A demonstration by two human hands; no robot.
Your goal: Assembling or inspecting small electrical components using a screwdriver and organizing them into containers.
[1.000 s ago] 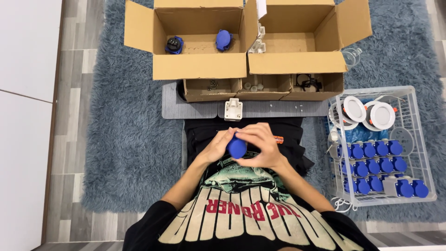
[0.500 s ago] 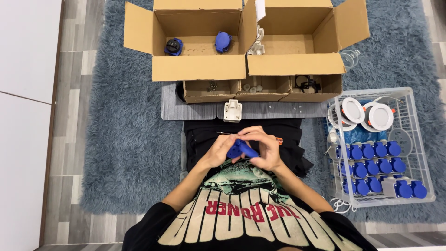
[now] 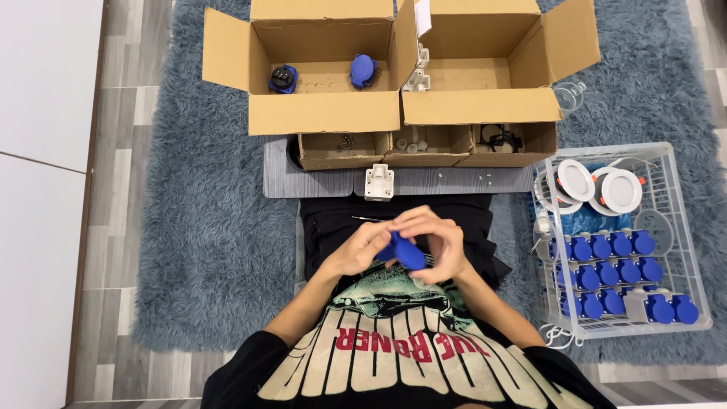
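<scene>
Over my lap I hold a small blue plastic socket part (image 3: 406, 252) between both hands. My left hand (image 3: 359, 248) grips its left side with bent fingers. My right hand (image 3: 439, 242) curls over its top and right side. A thin metal tool (image 3: 367, 220) pokes out to the left just above my left hand; which hand holds it is unclear. Part of the blue piece is hidden by my fingers.
Two open cardboard boxes (image 3: 326, 113) stand ahead, the left one holding two blue parts (image 3: 363, 70). Small trays (image 3: 424, 145) with screws and bits, a white part (image 3: 379, 182) on a grey mat, and a clear crate (image 3: 685, 227) of several blue parts at right.
The blue part has been turned in my hands and now sits lower and more covered by my right fingers. My hands stayed over my lap.
</scene>
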